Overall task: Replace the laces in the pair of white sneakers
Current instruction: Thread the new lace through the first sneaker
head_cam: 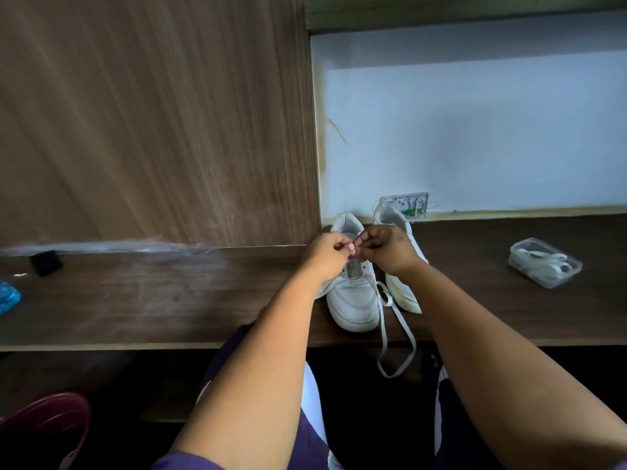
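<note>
The near white sneaker (354,293) stands toe toward the person on the dark wooden desk (169,300), its scuffed, creased upper showing bare lower eyelets, with its mate (403,266) just beside it on the right. A flat white lace (397,334) runs from it over the desk edge and hangs in a loop. Above its tongue the left hand (327,254) and right hand (383,247) meet with fingers curled, apparently pinching a lace end, so lacing seems in hand; next that end must find an eyelet. Well right of the sneaker, a clear plastic container (544,262) holds more white laces.
</note>
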`<state>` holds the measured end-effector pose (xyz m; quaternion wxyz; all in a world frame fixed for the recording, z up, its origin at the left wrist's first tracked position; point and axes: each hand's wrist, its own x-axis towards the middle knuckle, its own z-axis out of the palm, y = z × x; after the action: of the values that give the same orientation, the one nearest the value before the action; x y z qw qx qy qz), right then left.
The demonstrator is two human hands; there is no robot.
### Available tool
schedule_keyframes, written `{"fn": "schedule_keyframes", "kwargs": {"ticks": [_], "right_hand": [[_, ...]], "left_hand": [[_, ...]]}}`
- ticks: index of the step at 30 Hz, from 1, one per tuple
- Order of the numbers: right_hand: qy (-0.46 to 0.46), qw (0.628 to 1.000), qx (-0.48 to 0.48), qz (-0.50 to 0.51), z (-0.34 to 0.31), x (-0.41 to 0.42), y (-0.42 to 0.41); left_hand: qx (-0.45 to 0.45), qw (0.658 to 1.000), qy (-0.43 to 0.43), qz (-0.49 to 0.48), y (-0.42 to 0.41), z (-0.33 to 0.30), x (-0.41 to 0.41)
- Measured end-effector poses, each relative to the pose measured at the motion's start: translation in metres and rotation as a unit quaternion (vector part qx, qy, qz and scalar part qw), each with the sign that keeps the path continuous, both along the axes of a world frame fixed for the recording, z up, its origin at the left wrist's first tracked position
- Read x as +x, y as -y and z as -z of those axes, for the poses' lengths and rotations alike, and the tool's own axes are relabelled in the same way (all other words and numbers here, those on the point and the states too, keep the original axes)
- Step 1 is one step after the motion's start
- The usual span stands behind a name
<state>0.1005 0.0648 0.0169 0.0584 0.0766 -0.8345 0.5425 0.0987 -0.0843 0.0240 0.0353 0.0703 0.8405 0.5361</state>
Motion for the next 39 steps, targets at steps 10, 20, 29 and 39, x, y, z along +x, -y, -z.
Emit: {"fn": "schedule_keyframes", "kwargs": {"ticks": [10, 20, 29, 39], "right_hand": [[0.022, 0.999, -0.029, -0.022, 0.001, 0.003, 0.002], [0.032, 0.997, 0.002, 0.069, 0.005, -0.001, 0.001], [0.055, 0.959, 0.23, 0.158, 0.023, -0.005, 0.005], [0.094, 0.975, 0.142, 0.142, 0.027, -0.016, -0.003]], "left_hand": [[-0.019, 0.998, 0.025, -0.054, 0.008, 0.011, -0.012], [-0.161, 0.984, -0.012, -0.078, 0.006, 0.01, -0.011], [-0.247, 0.966, -0.018, -0.075, -0.005, 0.018, -0.003], [-0.279, 0.956, -0.063, -0.058, -0.015, 0.027, -0.006]]}}
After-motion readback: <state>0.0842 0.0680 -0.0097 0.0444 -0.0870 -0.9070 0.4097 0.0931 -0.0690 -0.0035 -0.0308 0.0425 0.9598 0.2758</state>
